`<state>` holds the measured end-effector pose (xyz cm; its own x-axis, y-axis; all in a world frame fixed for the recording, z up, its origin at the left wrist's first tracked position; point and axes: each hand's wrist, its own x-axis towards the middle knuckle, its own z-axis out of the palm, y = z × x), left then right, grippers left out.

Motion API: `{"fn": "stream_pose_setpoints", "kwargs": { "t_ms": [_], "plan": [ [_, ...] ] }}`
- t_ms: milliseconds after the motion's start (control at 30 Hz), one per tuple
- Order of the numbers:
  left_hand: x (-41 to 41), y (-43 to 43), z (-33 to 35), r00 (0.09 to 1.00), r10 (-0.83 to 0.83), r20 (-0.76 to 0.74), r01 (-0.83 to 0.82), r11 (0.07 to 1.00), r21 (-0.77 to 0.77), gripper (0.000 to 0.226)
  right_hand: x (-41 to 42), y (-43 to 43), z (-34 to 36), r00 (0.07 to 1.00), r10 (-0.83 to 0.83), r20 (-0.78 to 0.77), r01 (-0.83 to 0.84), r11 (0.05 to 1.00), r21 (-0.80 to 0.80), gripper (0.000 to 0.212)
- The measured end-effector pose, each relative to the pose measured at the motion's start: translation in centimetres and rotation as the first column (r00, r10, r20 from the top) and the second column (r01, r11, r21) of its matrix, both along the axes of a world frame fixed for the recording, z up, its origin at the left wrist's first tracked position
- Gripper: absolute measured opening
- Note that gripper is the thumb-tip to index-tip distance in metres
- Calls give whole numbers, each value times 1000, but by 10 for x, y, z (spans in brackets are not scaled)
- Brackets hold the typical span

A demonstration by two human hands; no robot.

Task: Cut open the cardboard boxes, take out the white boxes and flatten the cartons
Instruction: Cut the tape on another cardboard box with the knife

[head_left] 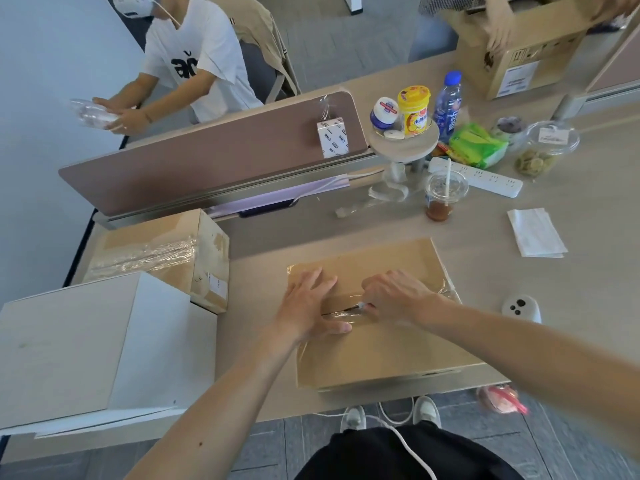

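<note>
cutter (pixel 360 305): mostly hid under R hand (pixel 398 296) | top-R carton (pixel 512 46): cut by edge, blurred | label (pixel 518 79): text unreadable

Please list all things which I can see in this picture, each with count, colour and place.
carton: 1, brown, table front
white box: 1, white, front left
taped carton: 1, brown, left, behind white box
far carton: 1, brown, open, far right
divider: 1, brown, across table
small box: 1, white, printed, by divider's right end
tub: 1, yellow, on round stand
jar: 1, white and blue, left of tub
bottle: 1, blue, right of tub
cup: 1, clear, brown drink, mid table
power strip: 1, white, right of cup
napkin: 1, white, right
seated person: 1, white shirt, far left
cutter: 1, white tip, at carton's seam
left hand: 1, flat on carton
right hand: 1, holds cutter
</note>
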<state>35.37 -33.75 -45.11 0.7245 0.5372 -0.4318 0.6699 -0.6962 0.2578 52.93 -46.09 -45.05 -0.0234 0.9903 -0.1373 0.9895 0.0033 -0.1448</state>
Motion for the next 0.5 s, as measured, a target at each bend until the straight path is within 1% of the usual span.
{"fn": "stream_pose_setpoints", "kwargs": {
  "t_ms": [200,400,500],
  "plan": [
    [14,-6,2,1000,-5,-30,5,1000,6,113,14,-8,2,1000,26,-2,-26,1000,-15,27],
    [25,-10,1,999,-28,-34,29,1000,7,112,25,-15,4,1000,17,2,-17,1000,-26,25],
    [29,-12,-1,999,-18,-38,18,1000,0,112,30,-19,7,999,17,37,-16,999,-41,25]
  ]
}}
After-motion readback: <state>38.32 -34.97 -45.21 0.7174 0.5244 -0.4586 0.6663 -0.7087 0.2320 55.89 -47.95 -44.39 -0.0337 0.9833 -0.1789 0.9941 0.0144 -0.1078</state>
